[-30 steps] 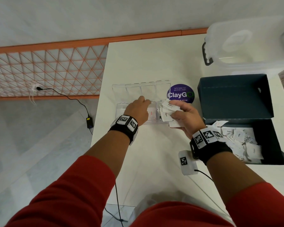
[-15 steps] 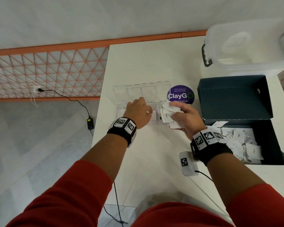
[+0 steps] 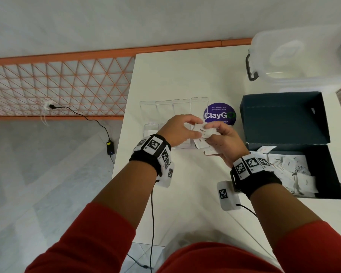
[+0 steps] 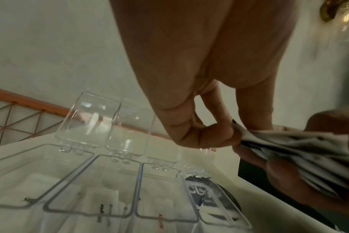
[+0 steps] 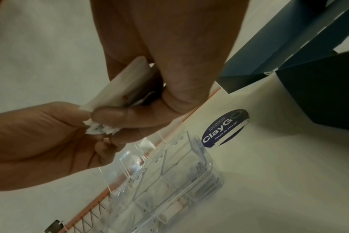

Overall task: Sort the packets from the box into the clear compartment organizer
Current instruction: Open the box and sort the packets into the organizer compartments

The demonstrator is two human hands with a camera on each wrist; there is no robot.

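My right hand (image 3: 222, 142) grips a fanned stack of white packets (image 3: 204, 134) above the right end of the clear compartment organizer (image 3: 165, 115). My left hand (image 3: 182, 129) pinches the edge of the top packet (image 4: 247, 135) in that stack with thumb and forefinger; the right wrist view shows the same pinch on the stack of packets (image 5: 102, 126). The organizer (image 4: 90, 181) has its lids standing up, and white packets lie in its compartments. The dark blue box (image 3: 303, 154) stands open at right with many more packets (image 3: 291, 172) inside.
A purple ClayGo sticker (image 3: 220, 115) lies on the white table (image 3: 185, 75) between organizer and box. A clear lidded tub (image 3: 295, 56) stands at the back right. The table's left edge runs close beside the organizer; a cable (image 3: 152, 223) hangs from my left wrist.
My left hand has left the organizer's compartment and moved right to the stack, where it now pinches a packet. The right hand has stayed in place with the stack.
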